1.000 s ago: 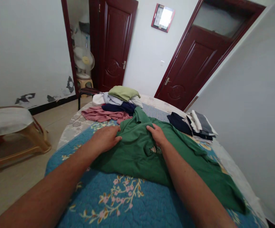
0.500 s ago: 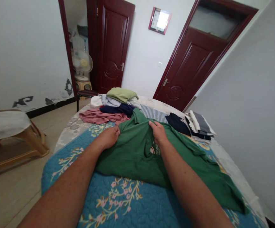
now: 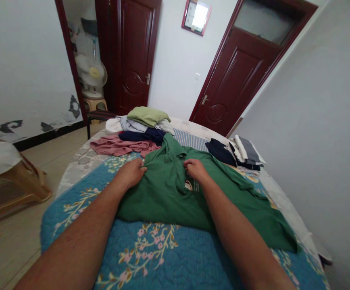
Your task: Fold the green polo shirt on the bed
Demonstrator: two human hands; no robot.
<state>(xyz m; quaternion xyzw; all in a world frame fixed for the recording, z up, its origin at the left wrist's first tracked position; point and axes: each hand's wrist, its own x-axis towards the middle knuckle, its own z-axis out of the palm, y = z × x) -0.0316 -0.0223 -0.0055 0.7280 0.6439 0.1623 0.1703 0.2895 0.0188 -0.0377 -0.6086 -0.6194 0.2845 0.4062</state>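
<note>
A green shirt [image 3: 163, 201] lies spread sideways over the blue floral quilt [image 3: 151, 257], its collar toward the far side and a small print near its middle. My left hand [image 3: 132, 172] pinches the shirt's left edge. With closed fingers, my right hand [image 3: 194, 168] grips the fabric near the collar, just above the print. The shirt's right part stretches past my right forearm toward the quilt's right edge.
Behind the shirt at left are a pink garment [image 3: 117, 146], a navy one [image 3: 144, 135] and a light green one [image 3: 148, 116] on a pile. Folded clothes [image 3: 247, 152] sit at right. A stool [image 3: 14, 181] stands at far left.
The view has shifted a little, so things sit further left. The shirt's fabric near the collar lies flatter, and my right hand has lowered slightly with it.
</note>
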